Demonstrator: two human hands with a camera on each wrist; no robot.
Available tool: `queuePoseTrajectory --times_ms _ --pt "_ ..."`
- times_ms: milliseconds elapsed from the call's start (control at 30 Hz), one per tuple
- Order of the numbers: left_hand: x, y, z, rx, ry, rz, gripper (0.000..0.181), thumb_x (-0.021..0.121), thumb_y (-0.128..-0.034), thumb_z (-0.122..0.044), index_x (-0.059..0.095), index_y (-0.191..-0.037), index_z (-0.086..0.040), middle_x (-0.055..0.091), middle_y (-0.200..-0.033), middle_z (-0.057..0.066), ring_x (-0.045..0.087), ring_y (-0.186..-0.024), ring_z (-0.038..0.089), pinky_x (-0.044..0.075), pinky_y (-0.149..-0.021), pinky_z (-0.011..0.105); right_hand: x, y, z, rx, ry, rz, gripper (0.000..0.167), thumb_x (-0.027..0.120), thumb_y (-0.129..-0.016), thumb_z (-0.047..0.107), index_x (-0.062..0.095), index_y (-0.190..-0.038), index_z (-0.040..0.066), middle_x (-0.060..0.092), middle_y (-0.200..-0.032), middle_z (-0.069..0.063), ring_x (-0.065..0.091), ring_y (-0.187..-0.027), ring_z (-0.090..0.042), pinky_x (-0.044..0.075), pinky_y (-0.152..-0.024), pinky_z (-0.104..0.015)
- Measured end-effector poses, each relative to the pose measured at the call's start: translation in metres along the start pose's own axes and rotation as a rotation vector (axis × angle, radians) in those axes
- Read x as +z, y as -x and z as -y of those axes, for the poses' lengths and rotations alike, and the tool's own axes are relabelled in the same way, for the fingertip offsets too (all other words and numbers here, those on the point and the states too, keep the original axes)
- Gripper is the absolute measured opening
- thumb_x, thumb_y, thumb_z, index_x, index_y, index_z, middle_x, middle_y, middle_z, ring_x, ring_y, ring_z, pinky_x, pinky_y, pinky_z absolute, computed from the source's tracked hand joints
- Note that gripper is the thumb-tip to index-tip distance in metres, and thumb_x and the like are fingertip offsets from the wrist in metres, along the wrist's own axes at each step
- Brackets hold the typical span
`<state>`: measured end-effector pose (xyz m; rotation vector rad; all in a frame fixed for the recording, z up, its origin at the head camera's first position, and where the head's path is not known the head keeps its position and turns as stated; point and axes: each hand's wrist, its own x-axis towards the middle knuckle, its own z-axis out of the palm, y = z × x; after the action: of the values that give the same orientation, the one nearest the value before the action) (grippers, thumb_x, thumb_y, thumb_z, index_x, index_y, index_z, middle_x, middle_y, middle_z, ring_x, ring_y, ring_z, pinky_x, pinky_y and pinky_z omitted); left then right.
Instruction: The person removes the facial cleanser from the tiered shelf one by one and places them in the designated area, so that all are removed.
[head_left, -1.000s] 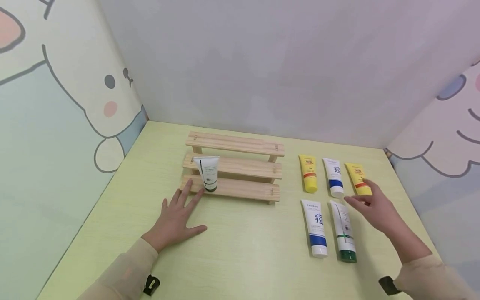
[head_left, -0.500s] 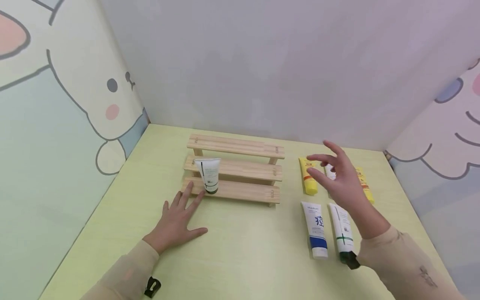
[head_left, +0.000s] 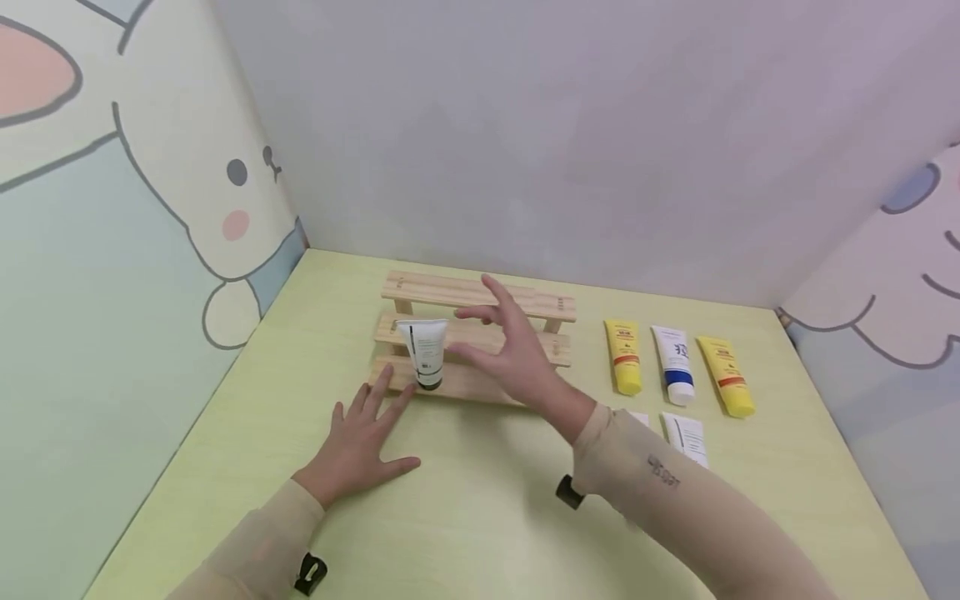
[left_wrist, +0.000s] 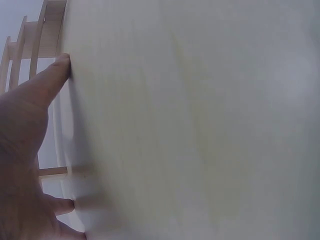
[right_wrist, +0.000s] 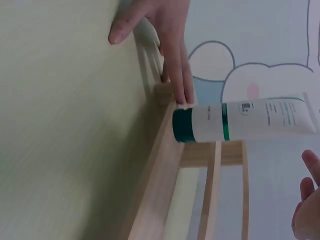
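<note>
A white tube with a dark green cap [head_left: 426, 350] stands cap-down on the lowest step of a three-tier wooden rack [head_left: 480, 385]. My left hand [head_left: 356, 450] lies spread at the rack's front left, its fingertips at the lowest step close to the tube's cap. Just right of the tube, my right hand [head_left: 512, 354] hovers before the rack, thumb and fingers apart and nothing between them. In the right wrist view the tube [right_wrist: 245, 120] appears sideways, with fingertips of the right hand [right_wrist: 307, 210] apart from it. The left wrist view shows the left thumb on the table.
On the right of the table [head_left: 480, 525] lie two yellow tubes, one yellow tube [head_left: 624, 357] and another yellow tube [head_left: 726, 377], with a white-and-blue tube [head_left: 673, 364] between them. Nearer, a white tube [head_left: 686, 437] is partly hidden by my right sleeve [head_left: 675, 492].
My right hand has swung left from above the tubes on the right to beside the standing tube, fingers spreading wider on the way. The left hand stays put.
</note>
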<state>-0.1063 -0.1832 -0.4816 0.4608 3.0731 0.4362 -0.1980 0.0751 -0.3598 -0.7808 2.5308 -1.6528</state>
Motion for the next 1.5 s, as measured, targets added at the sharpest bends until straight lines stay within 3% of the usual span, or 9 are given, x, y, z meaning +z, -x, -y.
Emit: queuePoseTrajectory --times_ms 267,467,667,967,1133,1267,1500 --pt "0.002 0.000 0.000 0.003 0.006 0.003 0.107 0.078 -0.0847 -0.064 0.022 -0.169 -0.028 0.003 -0.177 0.017 0.035 -0.147 0.061 0.031 -0.102 0.089 0.030 -0.010 0.003 -0.013 -0.049 0.033 0.098 0.081 -0.094 0.020 0.018 -0.168 0.012 0.072 -0.137 -0.003 0.056 -0.135 -0.028 0.031 -0.122 -0.062" --pt "0.000 0.001 -0.002 -0.002 0.012 0.006 0.106 0.078 -0.0851 -0.063 0.023 -0.168 -0.027 0.004 -0.177 0.017 0.034 -0.147 0.062 0.030 -0.103 0.088 0.040 -0.011 -0.001 -0.016 -0.020 0.005 0.093 0.080 -0.094 0.016 0.022 -0.167 0.009 0.074 -0.130 -0.011 0.060 -0.125 -0.031 0.039 -0.115 -0.060" --pt "0.000 0.001 -0.002 -0.009 0.010 0.012 0.106 0.078 -0.0847 -0.063 0.023 -0.168 -0.027 0.004 -0.177 0.017 0.033 -0.148 0.061 0.030 -0.104 0.088 0.044 -0.012 -0.003 -0.036 0.009 -0.036 0.087 0.077 -0.096 0.014 0.024 -0.165 0.007 0.077 -0.123 -0.014 0.061 -0.116 -0.032 0.049 -0.103 -0.055" --pt "0.001 0.001 -0.001 -0.007 0.009 0.007 0.106 0.078 -0.0845 -0.064 0.024 -0.168 -0.026 0.005 -0.177 0.017 0.034 -0.148 0.061 0.030 -0.104 0.088 0.039 -0.008 -0.004 -0.001 -0.009 -0.092 0.092 0.078 -0.096 0.015 0.020 -0.167 0.010 0.077 -0.123 -0.014 0.056 -0.108 -0.030 0.044 -0.096 -0.052" --pt "0.000 0.000 -0.003 0.011 0.011 0.002 0.105 0.078 -0.0848 -0.063 0.028 -0.167 -0.022 0.006 -0.176 0.019 0.034 -0.147 0.061 0.030 -0.103 0.088 0.013 0.002 0.000 0.017 -0.018 -0.156 0.095 0.077 -0.097 0.017 0.016 -0.168 0.014 0.076 -0.115 -0.014 0.054 -0.108 -0.031 0.042 -0.095 -0.044" --pt "0.001 -0.002 -0.003 0.026 0.004 -0.001 0.105 0.078 -0.0846 -0.063 0.028 -0.167 -0.021 0.006 -0.176 0.019 0.034 -0.147 0.061 0.030 -0.103 0.088 -0.023 0.014 0.004 0.029 -0.015 -0.235 0.096 0.078 -0.095 0.016 0.015 -0.168 0.014 0.073 -0.107 -0.013 0.053 -0.104 -0.029 0.041 -0.094 -0.038" --pt "0.002 -0.003 -0.003 0.042 0.000 -0.008 0.104 0.078 -0.0848 -0.063 0.029 -0.167 -0.021 0.006 -0.176 0.019 0.035 -0.147 0.060 0.032 -0.103 0.088 -0.106 0.057 0.006 0.086 0.117 -0.374 0.094 0.076 -0.096 0.013 0.016 -0.168 0.018 0.064 -0.088 0.021 0.053 -0.096 -0.016 0.040 -0.085 -0.023"
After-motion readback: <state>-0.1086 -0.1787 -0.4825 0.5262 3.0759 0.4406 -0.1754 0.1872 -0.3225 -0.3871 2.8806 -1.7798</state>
